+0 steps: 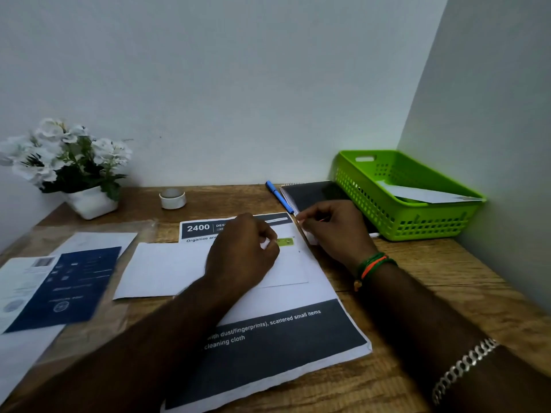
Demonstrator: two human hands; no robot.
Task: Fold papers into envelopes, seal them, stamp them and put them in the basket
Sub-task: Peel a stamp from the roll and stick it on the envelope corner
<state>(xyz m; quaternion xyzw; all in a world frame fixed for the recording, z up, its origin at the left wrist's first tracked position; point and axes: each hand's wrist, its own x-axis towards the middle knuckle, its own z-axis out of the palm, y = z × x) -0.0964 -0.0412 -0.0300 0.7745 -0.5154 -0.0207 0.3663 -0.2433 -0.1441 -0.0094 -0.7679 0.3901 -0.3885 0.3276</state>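
we're at the stamping step. our left hand [241, 251] sits over the white envelope [167, 269], fingers curled, fingertips pinching or pressing a small green stamp [285, 241] at the envelope's upper right corner; whether it's stuck down yet we can't tell. our right hand [334, 231] hovers just right of it w/ fingers curled round something thin and pale, prob. the stamp backing or sheet, too small to name for sure. the envelope lies flat on a printed sheet [268, 344] mid worktop [417, 281].

next move, as we judge it: press the stamp flat, then lift the envelope by an edge and carry it right and back to the green basket [387, 216], which sits in the far right corner against both walls and already has one envelope [423, 193] lying in it.

room: path to the basket passes over a black notebook [313, 193] and a blue pen [278, 196] lying just beside its left edge, so we'd need to lift clear, not slide. the basket's near rim is raised; wall [492, 114] close on the right leaves little swing room there. left side holds more papers [59, 287], a small white cup [173, 198] and a flower pot [89, 201] at the back, well apart from our route.
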